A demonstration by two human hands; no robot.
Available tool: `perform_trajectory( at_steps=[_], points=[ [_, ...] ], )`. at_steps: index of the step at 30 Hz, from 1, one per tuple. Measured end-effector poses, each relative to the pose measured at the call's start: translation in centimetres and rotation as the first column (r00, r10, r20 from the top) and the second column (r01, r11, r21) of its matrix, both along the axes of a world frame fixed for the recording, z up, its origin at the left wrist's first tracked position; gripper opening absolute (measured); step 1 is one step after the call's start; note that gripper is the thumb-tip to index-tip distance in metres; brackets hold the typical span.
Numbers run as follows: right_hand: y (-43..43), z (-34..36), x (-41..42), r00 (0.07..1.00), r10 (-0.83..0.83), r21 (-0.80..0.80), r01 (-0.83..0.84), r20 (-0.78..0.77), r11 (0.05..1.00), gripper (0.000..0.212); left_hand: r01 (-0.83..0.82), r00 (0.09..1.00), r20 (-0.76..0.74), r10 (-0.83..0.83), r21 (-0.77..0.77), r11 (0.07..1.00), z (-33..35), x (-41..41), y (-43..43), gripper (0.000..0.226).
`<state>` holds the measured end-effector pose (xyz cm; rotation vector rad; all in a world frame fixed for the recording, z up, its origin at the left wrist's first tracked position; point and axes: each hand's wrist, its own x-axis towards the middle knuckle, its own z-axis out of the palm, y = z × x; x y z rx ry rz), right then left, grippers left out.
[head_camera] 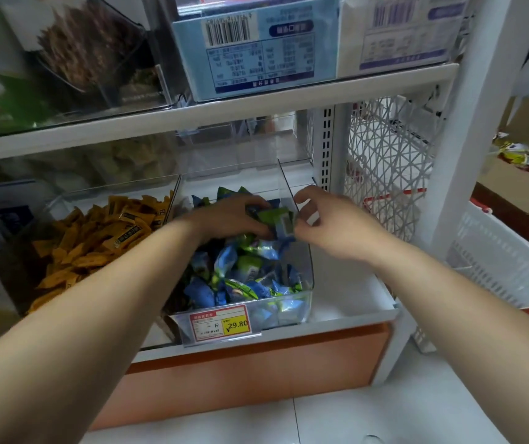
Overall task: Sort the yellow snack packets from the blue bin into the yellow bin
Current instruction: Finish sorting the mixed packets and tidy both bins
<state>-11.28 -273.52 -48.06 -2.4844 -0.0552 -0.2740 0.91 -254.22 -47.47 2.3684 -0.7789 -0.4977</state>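
Note:
A clear bin of blue and green snack packets (304,270) stands on the lower shelf, a price tag on its front. To its left a clear bin (10,251) is heaped with yellow snack packets (96,238). My left hand (227,219) reaches into the blue bin and grips a handful of blue and green packets (272,219). My right hand (330,219) is at the bin's right wall, its fingertips pinching the right end of that same handful. No yellow packet shows in the blue bin.
A white shelf board (211,110) runs just above the bins, with clear boxes of other goods on it. A white lattice panel (388,161) and shelf post stand to the right. White baskets (500,267) and cardboard boxes (513,193) sit at far right.

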Motion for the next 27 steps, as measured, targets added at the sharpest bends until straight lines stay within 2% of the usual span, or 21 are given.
perform_trajectory(
  at_steps=[2, 5, 9, 12, 14, 16, 17, 19, 21, 23, 25, 27],
  points=[
    [0.0, 0.0, 0.0, 1.000, 0.002, 0.008, -0.002, -0.007, 1.000, 0.049, -0.039, 0.996, 0.083, 0.042, -0.046, 0.998, 2.0, 0.5, 0.6, 0.032],
    [0.0, -0.1, 0.0, 1.000, -0.007, 0.006, 0.007, -0.008, 1.000, 0.049, -0.126, 0.972, 0.202, 0.122, 0.006, 0.992, 3.8, 1.0, 1.6, 0.033],
    [0.0, 0.0, -0.2, 1.000, -0.016, -0.001, 0.016, -0.004, 1.000, 0.053, -0.180, 0.934, 0.345, 0.096, 0.218, 0.959, 4.0, 1.4, 2.6, 0.052],
    [0.0, 0.0, -0.3, 1.000, -0.020, -0.021, 0.020, 0.004, 1.000, 0.050, -0.248, 0.896, 0.431, 0.104, 0.293, 0.923, 3.6, 0.9, 2.7, 0.078],
    [0.0, 0.1, -0.3, 1.000, -0.019, -0.031, 0.019, 0.005, 0.999, 0.049, -0.308, 0.791, 0.606, 0.084, 0.275, 0.911, 3.2, 0.5, 2.6, 0.071],
    [0.0, 0.1, -0.3, 1.000, -0.016, -0.041, 0.017, 0.004, 0.999, 0.048, -0.299, 0.696, 0.714, 0.072, 0.198, 0.933, 2.7, -0.1, 2.4, 0.047],
    [0.0, 0.1, -0.4, 1.000, -0.015, -0.045, 0.016, 0.005, 0.999, 0.048, -0.273, 0.700, 0.710, 0.077, 0.167, 0.948, 2.5, -0.3, 2.3, 0.040],
    [0.0, 0.2, -0.4, 1.000, -0.015, -0.049, 0.015, 0.006, 0.999, 0.049, -0.235, 0.765, 0.636, 0.104, 0.125, 0.964, 2.2, -0.8, 1.9, 0.026],
    [0.1, 0.2, -0.4, 1.000, -0.015, -0.052, 0.016, 0.009, 0.999, 0.049, -0.227, 0.829, 0.539, 0.147, 0.086, 0.970, 2.0, -1.4, 1.4, 0.024],
    [0.0, 0.2, -0.4, 1.000, -0.015, -0.056, 0.015, 0.006, 0.998, 0.049, -0.160, 0.854, 0.508, 0.116, 0.044, 0.986, 2.0, -2.3, 0.7, 0.017],
    [0.0, 0.1, -0.4, 1.000, -0.018, -0.058, 0.019, 0.004, 0.998, 0.049, -0.019, 0.863, 0.503, -0.041, 0.114, 0.993, 1.7, -3.3, -0.1, 0.018],
    [0.0, 0.0, -0.3, 1.000, -0.023, -0.055, 0.023, 0.003, 0.998, 0.048, 0.071, 0.906, 0.385, -0.176, 0.272, 0.960, 1.3, -4.0, -0.7, 0.016]
  ],
)
